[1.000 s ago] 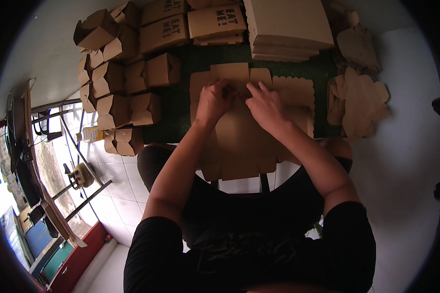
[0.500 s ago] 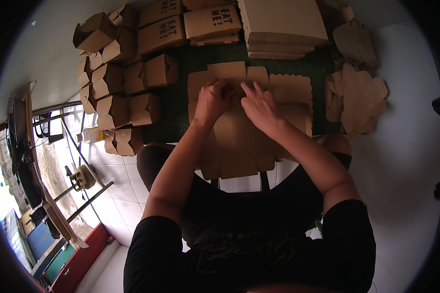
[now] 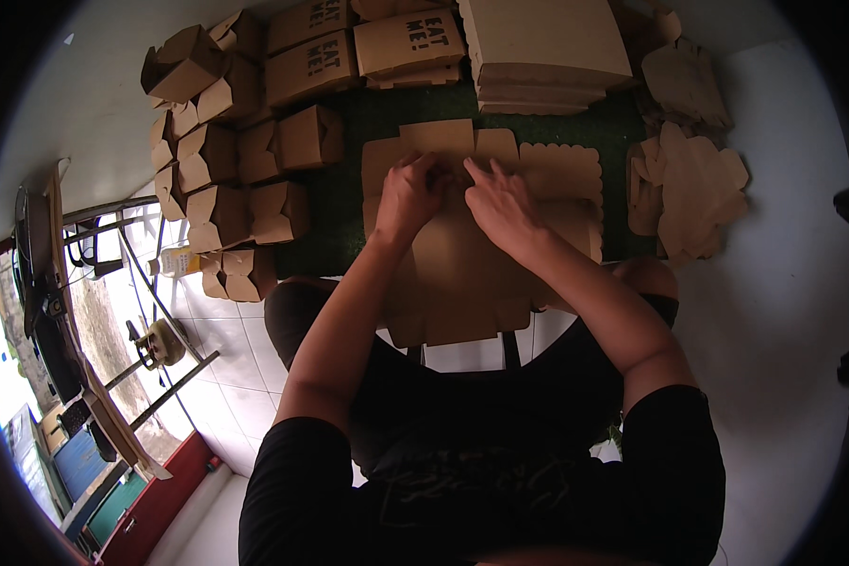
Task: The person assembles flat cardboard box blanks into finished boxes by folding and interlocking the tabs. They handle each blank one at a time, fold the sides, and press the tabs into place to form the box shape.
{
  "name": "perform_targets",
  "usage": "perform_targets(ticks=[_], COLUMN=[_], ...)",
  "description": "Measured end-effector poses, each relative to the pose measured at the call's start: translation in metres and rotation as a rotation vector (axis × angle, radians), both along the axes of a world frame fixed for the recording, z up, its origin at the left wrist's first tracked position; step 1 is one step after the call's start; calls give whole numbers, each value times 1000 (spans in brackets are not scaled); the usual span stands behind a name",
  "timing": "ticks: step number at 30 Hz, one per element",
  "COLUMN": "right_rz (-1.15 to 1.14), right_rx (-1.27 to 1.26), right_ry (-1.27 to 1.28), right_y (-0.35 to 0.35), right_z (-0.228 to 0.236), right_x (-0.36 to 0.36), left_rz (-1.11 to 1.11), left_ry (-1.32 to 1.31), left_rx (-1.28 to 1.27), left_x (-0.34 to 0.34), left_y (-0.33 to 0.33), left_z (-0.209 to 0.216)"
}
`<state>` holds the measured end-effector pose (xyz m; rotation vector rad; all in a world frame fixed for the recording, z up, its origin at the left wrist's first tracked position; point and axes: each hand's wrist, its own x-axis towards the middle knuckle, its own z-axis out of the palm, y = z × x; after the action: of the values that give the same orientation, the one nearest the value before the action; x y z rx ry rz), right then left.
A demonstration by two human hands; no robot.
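Note:
An unfolded brown cardboard box blank (image 3: 443,250) lies across the table's near edge, its flaps spread and one side scalloped. My left hand (image 3: 410,200) rests on its far part with the fingers curled inward; whether they pinch the card or something small is hidden. Just to the right, my right hand (image 3: 502,203) lies on the same blank with palm down, its index finger stretched toward the left hand and the other fingers loosely spread. The fingertips of both hands are close together near the far flap's fold.
Folded brown boxes (image 3: 215,217) are stacked at the left. Printed boxes (image 3: 410,45) sit at the back beside a tall stack of flat cardboard (image 3: 547,42). More cut blanks (image 3: 698,193) lie at the right on the green table covering (image 3: 335,212). A metal rack (image 3: 141,283) stands far left.

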<state>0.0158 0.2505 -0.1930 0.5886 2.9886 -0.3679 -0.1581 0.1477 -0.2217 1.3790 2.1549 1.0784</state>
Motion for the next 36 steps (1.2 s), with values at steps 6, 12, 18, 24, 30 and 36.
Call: perform_targets(ticks=[6,12,18,24,30,36], right_rz=[-60,-206,-142,-25,-162,-265], right_rx=[-129,-413,-339,-308,-614,-573], right_ry=[88,371,462,247,368,325], right_y=[10,40,29,21,29,48], right_z=[-12,-10,-7,-21,-36,-23], right_x=[-1,9,-9,-9,-16,-14], left_rz=[-16,-85,-155,-218,-240,-202], left_ry=[-4,36,-17,-91,-152,-170], left_rx=[-37,-102,-256,-471,-468,-250], left_x=[-3,-65,-82,-80,-79,-67], left_y=[1,-9,-22,-22,-22,-14], left_z=[9,46,54,59,52,24])
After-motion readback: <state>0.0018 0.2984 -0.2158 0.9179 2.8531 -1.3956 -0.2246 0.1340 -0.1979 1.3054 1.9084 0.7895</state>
